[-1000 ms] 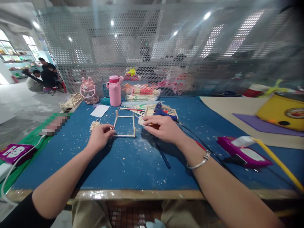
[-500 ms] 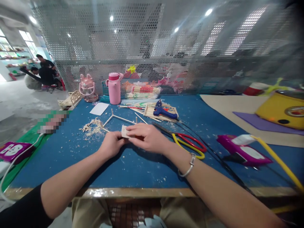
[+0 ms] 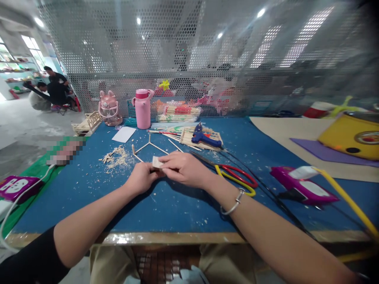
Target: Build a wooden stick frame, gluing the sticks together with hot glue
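Note:
In front of me a small frame of thin wooden sticks [image 3: 143, 148] lies on the blue tabletop, with short stubs standing at its corners. My left hand [image 3: 141, 178] is closed on the near side of this frame. My right hand [image 3: 185, 169] pinches a small white folded piece [image 3: 156, 161] that looks like sandpaper, pressed against the frame beside the left fingers. Both hands almost touch, and the near part of the frame is hidden behind them. Wood scraps and sawdust [image 3: 118, 158] lie left of the frame.
Scissors [image 3: 237, 175] with red and yellow handles lie right of my hands. Behind them a blue glue gun [image 3: 204, 138] rests on a stick panel. A pink bottle [image 3: 143, 110], a clear jug [image 3: 109, 110] and a white card [image 3: 124, 134] are farther back. A purple power strip [image 3: 304, 187] sits right.
The stick frame has shifted to the right and turned a little in my hands. The white folded piece stays in my right fingers, tilted slightly differently.

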Demonstrator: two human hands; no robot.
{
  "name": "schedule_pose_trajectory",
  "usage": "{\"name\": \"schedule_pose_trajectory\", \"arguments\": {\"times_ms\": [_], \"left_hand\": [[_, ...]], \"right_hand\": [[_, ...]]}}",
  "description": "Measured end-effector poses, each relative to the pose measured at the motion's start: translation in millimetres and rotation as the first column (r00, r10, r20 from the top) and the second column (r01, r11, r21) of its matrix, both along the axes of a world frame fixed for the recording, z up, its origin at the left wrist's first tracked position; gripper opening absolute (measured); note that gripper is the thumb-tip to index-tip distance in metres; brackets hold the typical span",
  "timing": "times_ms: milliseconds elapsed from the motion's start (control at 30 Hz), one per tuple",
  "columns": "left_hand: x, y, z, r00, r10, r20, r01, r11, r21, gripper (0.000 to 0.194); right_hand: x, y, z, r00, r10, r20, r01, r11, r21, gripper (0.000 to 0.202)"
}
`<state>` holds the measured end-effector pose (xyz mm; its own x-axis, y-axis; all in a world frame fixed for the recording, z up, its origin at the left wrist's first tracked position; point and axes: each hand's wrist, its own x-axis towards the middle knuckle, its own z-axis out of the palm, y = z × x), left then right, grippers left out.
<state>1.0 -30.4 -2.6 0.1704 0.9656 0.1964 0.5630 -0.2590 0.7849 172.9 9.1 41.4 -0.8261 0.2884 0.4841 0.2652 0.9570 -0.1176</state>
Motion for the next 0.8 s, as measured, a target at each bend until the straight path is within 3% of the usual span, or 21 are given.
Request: {"name": "schedule_pose_trajectory", "arguments": {"times_ms": [433,533,667,800], "left_hand": [[-0.3,0.3,0.2,1.0,-0.013,-0.002,0.013,1.0,-0.017,0.023],[-0.9,-1.7,3.2,1.0,-0.008,0.021,0.009,0.999,-0.04,0.025],[1.2,-3.8,13.8,0.987,0.068,0.147,-0.048,0.99,-0.134,0.036],[8.6,2.0,21.1,0.924,0.213,0.316,-0.086,0.925,-0.371,0.03]], "right_hand": [[-2.8,-1.9,-1.8,0.993,-0.109,0.036,0.109,0.994,-0.008,0.023],[-0.3,-1.8,1.2,0.987,-0.159,-0.028,0.159,0.987,-0.005,0.023],[5.9,-2.3,10.7,0.956,-0.174,-0.235,0.158,0.984,-0.085,0.023],[9.1,-3.3,17.1,0.918,-0.213,-0.333,0.181,0.976,-0.125,0.022]]}}
